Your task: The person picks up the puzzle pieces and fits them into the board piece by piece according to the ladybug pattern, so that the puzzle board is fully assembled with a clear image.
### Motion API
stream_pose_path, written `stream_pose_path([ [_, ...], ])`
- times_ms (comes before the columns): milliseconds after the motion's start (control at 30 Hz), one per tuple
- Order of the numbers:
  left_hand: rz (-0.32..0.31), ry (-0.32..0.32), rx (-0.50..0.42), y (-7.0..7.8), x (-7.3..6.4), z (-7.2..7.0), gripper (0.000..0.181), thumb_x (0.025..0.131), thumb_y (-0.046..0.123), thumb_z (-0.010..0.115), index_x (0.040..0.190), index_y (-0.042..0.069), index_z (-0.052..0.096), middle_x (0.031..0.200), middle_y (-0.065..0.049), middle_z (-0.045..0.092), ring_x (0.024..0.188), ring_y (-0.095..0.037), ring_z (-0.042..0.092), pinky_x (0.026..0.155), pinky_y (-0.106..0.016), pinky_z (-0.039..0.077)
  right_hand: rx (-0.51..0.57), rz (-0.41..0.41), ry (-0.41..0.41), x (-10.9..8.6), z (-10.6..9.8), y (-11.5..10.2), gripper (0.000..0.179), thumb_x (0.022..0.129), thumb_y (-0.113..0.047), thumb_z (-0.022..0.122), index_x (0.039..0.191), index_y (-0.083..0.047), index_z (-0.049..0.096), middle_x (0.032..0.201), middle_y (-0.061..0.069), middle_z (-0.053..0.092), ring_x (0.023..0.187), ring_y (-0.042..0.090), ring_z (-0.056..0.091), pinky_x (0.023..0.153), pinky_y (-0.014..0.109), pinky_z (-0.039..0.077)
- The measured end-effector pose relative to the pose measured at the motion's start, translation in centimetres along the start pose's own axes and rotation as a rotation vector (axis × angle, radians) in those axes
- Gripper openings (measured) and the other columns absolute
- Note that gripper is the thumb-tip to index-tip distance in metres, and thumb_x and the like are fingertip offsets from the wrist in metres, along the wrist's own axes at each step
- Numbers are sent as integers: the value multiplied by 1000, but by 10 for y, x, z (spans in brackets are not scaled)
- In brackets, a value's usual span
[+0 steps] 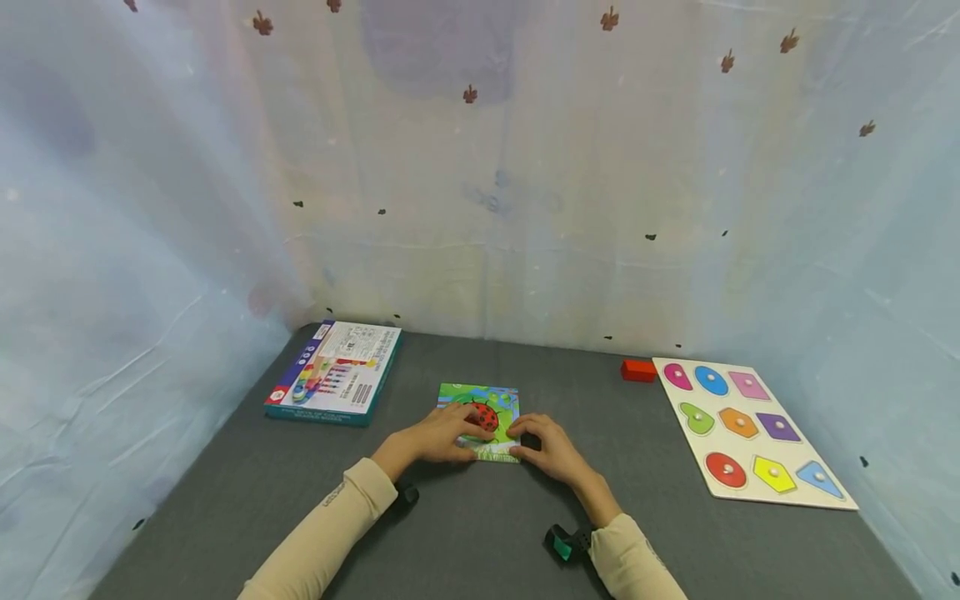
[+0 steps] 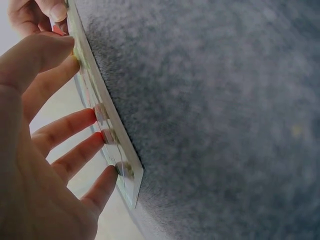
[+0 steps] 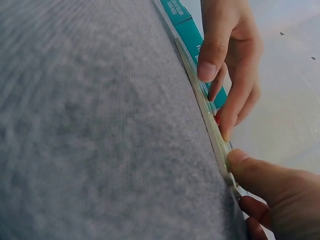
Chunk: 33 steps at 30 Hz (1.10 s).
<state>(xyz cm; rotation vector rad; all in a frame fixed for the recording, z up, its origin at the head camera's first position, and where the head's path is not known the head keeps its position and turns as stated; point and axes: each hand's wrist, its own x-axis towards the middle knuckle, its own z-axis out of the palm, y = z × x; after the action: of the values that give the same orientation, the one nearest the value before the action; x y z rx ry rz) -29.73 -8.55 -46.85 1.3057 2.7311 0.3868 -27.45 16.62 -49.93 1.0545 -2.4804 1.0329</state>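
A thin square ladybug puzzle board (image 1: 491, 400), green and blue with a red spotted ladybug, lies flat on the dark grey table in the head view. My left hand (image 1: 438, 433) reaches over its left part, fingers spread and nearly straight. In the left wrist view several fingertips touch the picture surface of the board (image 2: 131, 177). At the right edge my right hand (image 1: 551, 450) holds the board, thumb on the near corner and the other fingers bent along the side. The right wrist view shows that thumb (image 3: 250, 167) against the board's edge.
A flat teal-and-white box (image 1: 348, 367) lies at the back left. Toward the right are a red block (image 1: 638, 371) and a cream shape board (image 1: 716, 425) with coloured knobbed pieces. A pale cloth curtain (image 1: 480, 208) encloses the table's back and sides.
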Motion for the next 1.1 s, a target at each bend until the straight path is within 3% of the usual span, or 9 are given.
stream_pose_path([
  [333,-4,9,-27,-1,0,0,39,88,30,62,127,31,60,129,-4,47,115,-22,44,92,-51,38,-2,9,10,-1,9,2,31,81,-26,73,106,-9,69,111,10,63,101,25,53,85,44,43],
  [633,46,27,-6,-2,-2,-1,40,88,31,63,127,27,60,130,-4,48,118,-22,44,93,-50,39,9,1,19,-1,8,2,28,80,-22,73,104,-10,70,109,9,63,98,22,52,83,42,43],
  [800,45,30,-1,-1,-2,-2,39,88,31,64,127,26,60,128,-4,48,117,-22,45,92,-49,40,4,-24,38,-1,9,2,24,80,-18,73,102,-9,71,107,9,63,94,21,52,80,40,42],
  [1100,31,18,1,2,-7,-2,41,88,33,63,128,27,59,127,-4,49,116,-22,45,93,-50,39,28,25,-11,2,8,-3,19,81,-17,73,97,-9,71,106,9,61,92,20,51,78,38,42],
])
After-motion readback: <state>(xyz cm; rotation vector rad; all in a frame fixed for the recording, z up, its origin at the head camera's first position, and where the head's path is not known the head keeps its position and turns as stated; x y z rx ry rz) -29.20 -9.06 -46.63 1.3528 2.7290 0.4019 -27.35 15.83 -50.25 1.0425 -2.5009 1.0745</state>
